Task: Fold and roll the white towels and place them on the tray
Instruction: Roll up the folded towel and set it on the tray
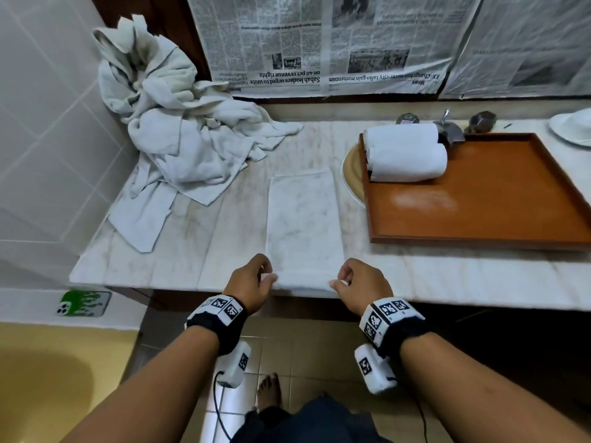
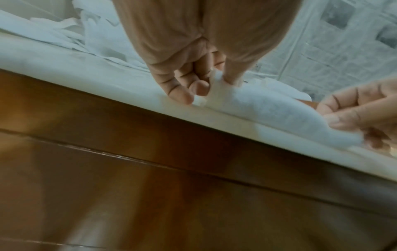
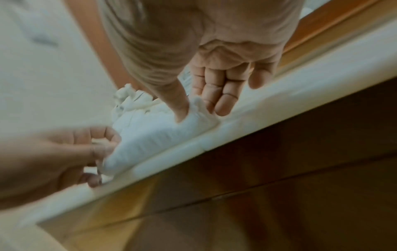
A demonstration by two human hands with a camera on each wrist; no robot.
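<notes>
A white towel (image 1: pixel 303 225), folded into a long narrow strip, lies flat on the marble counter (image 1: pixel 447 276) and runs from the front edge toward the wall. My left hand (image 1: pixel 256 279) pinches its near left corner (image 2: pixel 214 86) between thumb and fingers. My right hand (image 1: pixel 355 284) pinches the near right corner (image 3: pixel 197 112) the same way. In both wrist views the near end (image 2: pixel 279 110) is lifted slightly off the counter edge. Two rolled white towels (image 1: pixel 406 155) lie side by side at the back left of the brown tray (image 1: pixel 479 219).
A heap of unfolded white towels (image 1: pixel 179 123) fills the counter's back left corner. The tray sits over a sink, with a tap (image 1: pixel 447 126) behind it. Newspaper (image 1: pixel 319 43) covers the wall. A phone (image 1: pixel 83 303) lies on a ledge at the lower left.
</notes>
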